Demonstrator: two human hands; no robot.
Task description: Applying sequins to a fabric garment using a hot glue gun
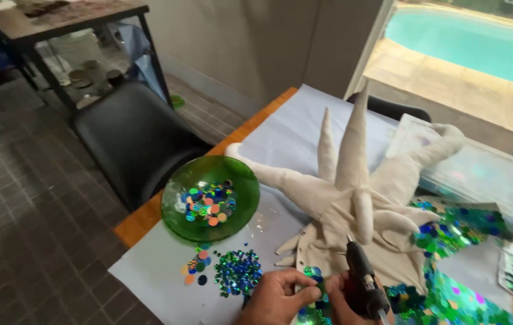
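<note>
My right hand [342, 304] grips a black hot glue gun [362, 280], nozzle pointing up toward a cream stuffed fabric piece [353, 186] with several long pointed spikes. My left hand [277, 296] pinches the sequined edge of that piece at the bottom of the view, fingertips on blue and green sequins [314, 274]. The fabric's lower right part [449, 301] is covered in shiny green and blue sequins. Left of my left hand, a loose pile of sequins [235, 271] lies on the pale paper sheet [160, 265].
A green glass bowl [178, 222] holding coloured sequins sits at the table's left edge. A clear plastic box [479, 174] stands behind the fabric piece. A black chair [133, 135] is beside the table, another table [58, 24] farther back. A pool [467, 39] shows outside.
</note>
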